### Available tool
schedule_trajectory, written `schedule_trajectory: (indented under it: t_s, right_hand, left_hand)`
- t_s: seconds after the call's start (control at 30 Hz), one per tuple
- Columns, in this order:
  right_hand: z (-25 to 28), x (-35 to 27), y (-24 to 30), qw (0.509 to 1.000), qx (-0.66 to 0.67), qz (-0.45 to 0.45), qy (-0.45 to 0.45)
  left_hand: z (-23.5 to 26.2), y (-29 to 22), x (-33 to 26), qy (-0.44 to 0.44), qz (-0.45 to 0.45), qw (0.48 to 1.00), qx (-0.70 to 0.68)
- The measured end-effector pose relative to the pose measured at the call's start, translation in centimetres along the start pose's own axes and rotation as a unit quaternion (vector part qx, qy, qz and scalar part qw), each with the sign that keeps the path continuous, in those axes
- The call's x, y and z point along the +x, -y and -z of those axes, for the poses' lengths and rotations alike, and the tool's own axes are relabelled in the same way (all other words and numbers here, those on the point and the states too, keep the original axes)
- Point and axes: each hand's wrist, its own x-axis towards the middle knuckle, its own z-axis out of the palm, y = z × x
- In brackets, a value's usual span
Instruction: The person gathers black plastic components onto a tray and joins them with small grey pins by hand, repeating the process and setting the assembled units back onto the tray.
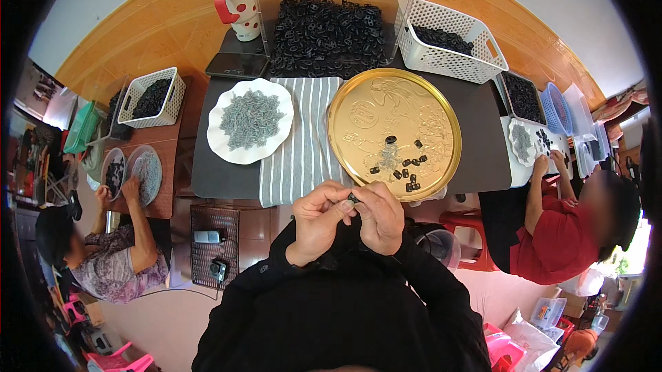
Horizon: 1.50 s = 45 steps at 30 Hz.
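Observation:
My left hand [318, 222] and my right hand [380, 222] meet at the near edge of the table. Both pinch a small black plastic part [353, 197] between their fingertips, which hide most of it. Just beyond them lies a round gold tray [350, 144]. Several small black pieces [412, 180] are scattered on its near right side, beside a little heap of grey bits [390, 157]. To the left, a white scalloped plate [219, 127] carries a pile of small grey-green pieces [252, 118]. A grey striped cloth [298, 172] lies between plate and tray.
A clear bin of black parts [327, 37] stands at the back, with a white perforated basket [458, 62] to its right. A red-lidded tumbler [238, 3] stands behind a dark flat device [236, 64]. Co-workers sit at the left [117, 262] and right [558, 237], handling small parts.

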Motion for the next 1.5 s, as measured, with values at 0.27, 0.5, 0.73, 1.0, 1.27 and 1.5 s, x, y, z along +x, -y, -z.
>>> schedule_trajectory:
  t_s: [0.27, 0.5, 0.73, 1.0, 1.27, 1.5]
  right_hand:
    - [2.4, 1.1, 0.0, 0.984, 0.066, -0.15, 0.072]
    - [12.4, 17.7, -4.4, 0.96, -0.127, -0.237, 0.082]
    - [12.8, 17.9, -13.3, 0.94, -0.023, -0.32, 0.114]
    - [7.3, 8.8, -10.0, 0.887, -0.274, -0.125, 0.351]
    - [6.9, 7.5, -11.9, 0.908, -0.245, -0.13, 0.314]
    - [7.0, 7.2, -7.4, 0.874, -0.013, -0.4, 0.275]
  left_hand:
    - [0.2, -0.7, 0.5, 0.004, 0.057, 0.998, 0.002]
    - [2.1, -1.0, 0.6, -0.028, 0.071, 0.997, 0.02]
    - [2.7, -1.1, 0.4, -0.046, 0.084, 0.995, 0.035]
    - [3.7, -0.6, 1.0, -0.013, 0.134, 0.989, 0.054]
    - [2.8, -0.4, 0.9, 0.014, 0.15, 0.985, 0.08]
    - [1.6, 0.0, 1.1, 0.011, 0.132, 0.989, 0.066]
